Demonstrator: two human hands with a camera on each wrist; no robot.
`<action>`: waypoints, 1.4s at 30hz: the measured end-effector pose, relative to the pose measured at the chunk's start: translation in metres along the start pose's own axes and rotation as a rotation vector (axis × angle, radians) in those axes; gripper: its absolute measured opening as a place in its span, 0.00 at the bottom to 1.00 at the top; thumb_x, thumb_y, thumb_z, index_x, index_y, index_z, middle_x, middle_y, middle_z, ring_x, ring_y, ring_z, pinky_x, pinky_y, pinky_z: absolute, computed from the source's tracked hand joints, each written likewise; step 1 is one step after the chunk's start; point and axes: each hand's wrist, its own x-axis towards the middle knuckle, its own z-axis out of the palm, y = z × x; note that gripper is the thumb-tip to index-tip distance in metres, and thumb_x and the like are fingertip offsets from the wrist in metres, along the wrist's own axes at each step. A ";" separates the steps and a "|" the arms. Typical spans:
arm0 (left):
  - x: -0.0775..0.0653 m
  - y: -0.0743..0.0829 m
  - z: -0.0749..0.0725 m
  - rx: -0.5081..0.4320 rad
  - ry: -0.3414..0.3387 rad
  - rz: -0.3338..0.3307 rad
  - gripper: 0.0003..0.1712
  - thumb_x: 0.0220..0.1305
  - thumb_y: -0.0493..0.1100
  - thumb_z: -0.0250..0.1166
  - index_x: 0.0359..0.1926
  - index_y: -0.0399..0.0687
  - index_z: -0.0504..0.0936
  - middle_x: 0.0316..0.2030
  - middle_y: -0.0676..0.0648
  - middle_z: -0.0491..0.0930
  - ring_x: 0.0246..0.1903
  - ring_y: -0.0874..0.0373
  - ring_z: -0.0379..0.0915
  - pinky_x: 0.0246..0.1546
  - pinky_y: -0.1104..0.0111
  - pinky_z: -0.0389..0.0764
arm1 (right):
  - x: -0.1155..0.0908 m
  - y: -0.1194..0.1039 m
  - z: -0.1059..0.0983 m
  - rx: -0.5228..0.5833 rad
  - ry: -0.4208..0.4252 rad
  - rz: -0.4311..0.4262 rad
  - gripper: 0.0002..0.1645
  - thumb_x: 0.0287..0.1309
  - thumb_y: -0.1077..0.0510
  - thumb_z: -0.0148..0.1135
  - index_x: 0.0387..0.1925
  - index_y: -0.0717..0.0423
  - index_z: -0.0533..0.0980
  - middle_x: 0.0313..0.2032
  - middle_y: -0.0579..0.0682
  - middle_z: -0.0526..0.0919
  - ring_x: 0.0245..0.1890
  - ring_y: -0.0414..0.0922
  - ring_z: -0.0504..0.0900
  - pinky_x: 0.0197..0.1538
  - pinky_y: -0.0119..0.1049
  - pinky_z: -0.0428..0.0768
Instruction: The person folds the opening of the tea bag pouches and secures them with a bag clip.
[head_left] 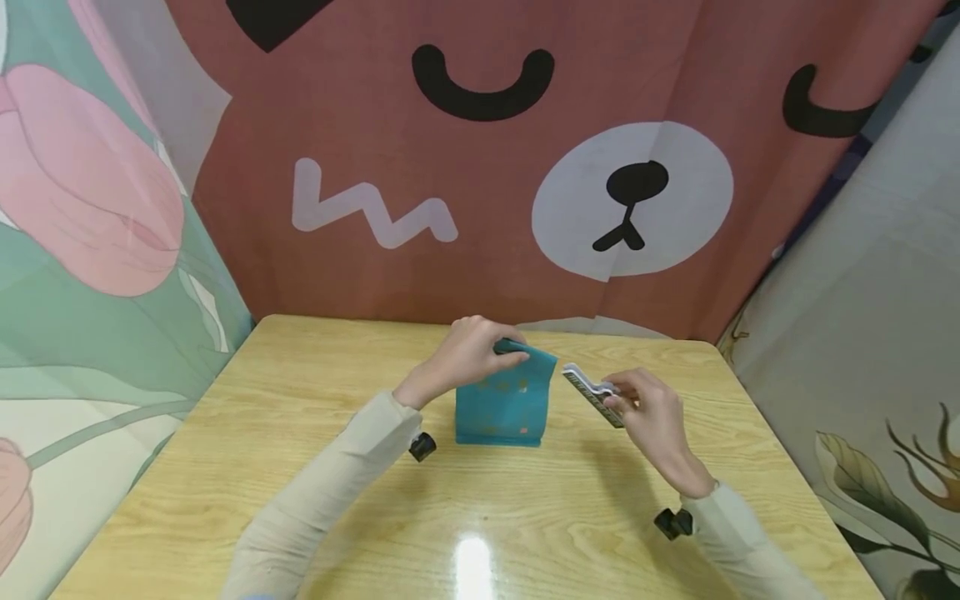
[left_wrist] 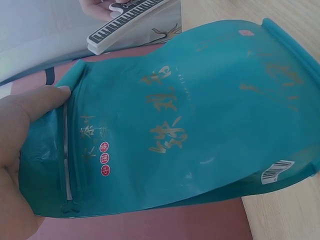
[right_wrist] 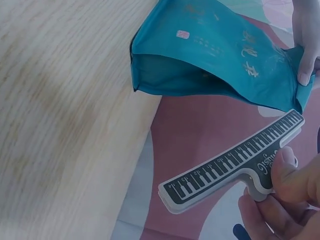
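Observation:
A teal tea bag [head_left: 501, 408] with gold characters stands upright on the table, its top edge folded over. My left hand [head_left: 474, 348] grips that folded top, thumb on the near face; the fold shows closely in the left wrist view, where the bag [left_wrist: 200, 115] fills most of the picture. To the right of the bag, my right hand [head_left: 651, 417] pinches a long clip [head_left: 592, 395] by its handle, above the table. Piano keys and the word "Music" are printed on the clip [right_wrist: 232, 162] in the right wrist view. A gap separates clip and bag in the head view.
The wooden table [head_left: 360, 517] ends at a curtain [head_left: 360, 275] with a bear print behind the bag. Flowered cloth [head_left: 90, 350] hangs on the left, and another patterned cloth [head_left: 885, 333] on the right. Small dark cameras [head_left: 422, 447] sit at both wrists.

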 end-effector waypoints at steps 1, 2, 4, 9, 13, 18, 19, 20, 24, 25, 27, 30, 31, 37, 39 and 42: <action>0.000 0.000 0.000 0.001 -0.002 -0.002 0.10 0.63 0.48 0.71 0.43 0.52 0.90 0.34 0.55 0.87 0.16 0.72 0.68 0.19 0.72 0.67 | 0.000 0.000 0.000 0.002 0.006 -0.001 0.16 0.38 0.69 0.79 0.33 0.58 0.84 0.28 0.48 0.83 0.25 0.46 0.85 0.26 0.38 0.76; -0.001 0.000 0.000 0.001 -0.004 -0.003 0.10 0.63 0.48 0.71 0.43 0.52 0.90 0.34 0.55 0.87 0.16 0.72 0.68 0.19 0.72 0.67 | 0.000 -0.001 0.000 0.003 0.015 -0.005 0.16 0.38 0.69 0.79 0.33 0.58 0.84 0.28 0.48 0.83 0.25 0.45 0.85 0.26 0.38 0.76; -0.001 0.000 0.000 0.000 -0.006 -0.005 0.10 0.63 0.48 0.71 0.43 0.52 0.90 0.34 0.55 0.87 0.17 0.72 0.69 0.20 0.72 0.68 | 0.001 -0.001 0.001 0.009 0.040 -0.021 0.16 0.37 0.70 0.79 0.32 0.58 0.83 0.27 0.48 0.83 0.24 0.45 0.85 0.25 0.36 0.76; -0.002 0.000 0.000 -0.004 -0.005 -0.013 0.10 0.62 0.47 0.72 0.43 0.50 0.90 0.34 0.54 0.87 0.18 0.71 0.71 0.21 0.72 0.70 | 0.004 -0.004 0.004 0.010 0.116 -0.103 0.16 0.36 0.71 0.79 0.30 0.61 0.82 0.27 0.51 0.83 0.23 0.45 0.84 0.24 0.31 0.75; 0.000 0.000 -0.001 -0.002 0.001 -0.010 0.11 0.62 0.47 0.72 0.43 0.50 0.90 0.34 0.54 0.87 0.19 0.71 0.71 0.21 0.72 0.69 | 0.006 -0.006 0.003 0.009 0.150 -0.125 0.15 0.35 0.72 0.78 0.29 0.61 0.81 0.26 0.51 0.83 0.22 0.45 0.84 0.23 0.29 0.74; 0.001 -0.001 -0.001 0.001 0.000 -0.009 0.10 0.62 0.48 0.72 0.43 0.51 0.90 0.34 0.55 0.87 0.19 0.71 0.71 0.21 0.72 0.69 | 0.007 -0.008 0.001 0.022 0.168 -0.117 0.15 0.33 0.72 0.79 0.27 0.62 0.82 0.25 0.51 0.83 0.21 0.45 0.84 0.22 0.26 0.74; 0.001 0.000 -0.001 -0.001 -0.002 -0.009 0.10 0.62 0.48 0.72 0.43 0.51 0.90 0.34 0.55 0.87 0.19 0.71 0.71 0.20 0.72 0.69 | 0.007 -0.008 0.001 0.027 0.171 -0.115 0.15 0.33 0.72 0.79 0.27 0.63 0.82 0.25 0.52 0.83 0.21 0.46 0.84 0.22 0.26 0.74; 0.001 0.000 -0.001 -0.002 -0.004 -0.009 0.10 0.62 0.48 0.72 0.43 0.51 0.90 0.34 0.55 0.87 0.19 0.72 0.71 0.20 0.72 0.69 | 0.008 -0.008 0.001 0.032 0.176 -0.112 0.14 0.34 0.72 0.79 0.27 0.63 0.82 0.25 0.52 0.83 0.21 0.46 0.84 0.23 0.25 0.74; 0.000 -0.001 -0.001 -0.010 -0.009 -0.007 0.10 0.62 0.48 0.71 0.43 0.51 0.90 0.34 0.55 0.87 0.18 0.72 0.71 0.19 0.72 0.68 | 0.008 -0.009 0.002 0.052 0.189 -0.119 0.14 0.35 0.73 0.78 0.27 0.64 0.82 0.25 0.52 0.83 0.21 0.46 0.83 0.23 0.23 0.73; 0.000 -0.001 -0.001 -0.011 -0.008 -0.007 0.10 0.62 0.48 0.72 0.43 0.51 0.90 0.34 0.55 0.87 0.18 0.72 0.71 0.19 0.72 0.68 | 0.008 -0.009 0.002 0.054 0.192 -0.123 0.14 0.35 0.73 0.78 0.27 0.64 0.82 0.25 0.52 0.83 0.21 0.46 0.83 0.22 0.24 0.73; -0.001 -0.001 -0.001 -0.012 -0.004 -0.004 0.10 0.62 0.48 0.72 0.43 0.51 0.90 0.34 0.55 0.87 0.19 0.71 0.72 0.20 0.72 0.69 | 0.009 -0.009 0.003 0.059 0.195 -0.132 0.14 0.35 0.73 0.78 0.28 0.64 0.82 0.25 0.53 0.84 0.21 0.46 0.83 0.22 0.24 0.73; -0.001 -0.002 0.000 -0.011 0.003 0.001 0.10 0.62 0.47 0.72 0.43 0.51 0.90 0.34 0.55 0.87 0.20 0.71 0.72 0.20 0.72 0.69 | 0.010 -0.009 0.003 0.053 0.196 -0.136 0.13 0.37 0.72 0.78 0.28 0.63 0.83 0.26 0.53 0.84 0.21 0.46 0.84 0.21 0.25 0.73; -0.001 -0.001 -0.001 -0.011 0.003 0.002 0.10 0.62 0.47 0.72 0.43 0.51 0.90 0.34 0.55 0.87 0.19 0.71 0.72 0.20 0.72 0.69 | 0.011 -0.010 0.003 0.052 0.196 -0.137 0.13 0.37 0.72 0.78 0.29 0.63 0.83 0.26 0.52 0.84 0.21 0.46 0.84 0.21 0.25 0.73; -0.001 -0.001 -0.001 -0.008 -0.006 -0.003 0.10 0.63 0.48 0.71 0.43 0.51 0.90 0.33 0.55 0.87 0.18 0.72 0.70 0.20 0.72 0.69 | 0.015 -0.011 0.002 0.047 0.191 -0.149 0.14 0.36 0.72 0.79 0.29 0.62 0.83 0.26 0.51 0.84 0.22 0.45 0.84 0.22 0.27 0.73; -0.001 -0.001 -0.001 -0.010 -0.008 -0.006 0.10 0.62 0.48 0.71 0.43 0.51 0.90 0.33 0.55 0.87 0.18 0.72 0.70 0.20 0.72 0.69 | 0.016 -0.012 0.003 0.053 0.185 -0.157 0.15 0.35 0.72 0.79 0.29 0.62 0.83 0.26 0.51 0.84 0.22 0.45 0.83 0.23 0.26 0.73; -0.001 -0.001 -0.001 -0.013 -0.001 -0.006 0.10 0.62 0.47 0.72 0.42 0.51 0.90 0.33 0.55 0.87 0.18 0.72 0.70 0.20 0.72 0.69 | 0.019 -0.015 0.004 0.061 0.179 -0.177 0.15 0.34 0.73 0.80 0.28 0.62 0.83 0.26 0.51 0.84 0.22 0.45 0.83 0.23 0.26 0.72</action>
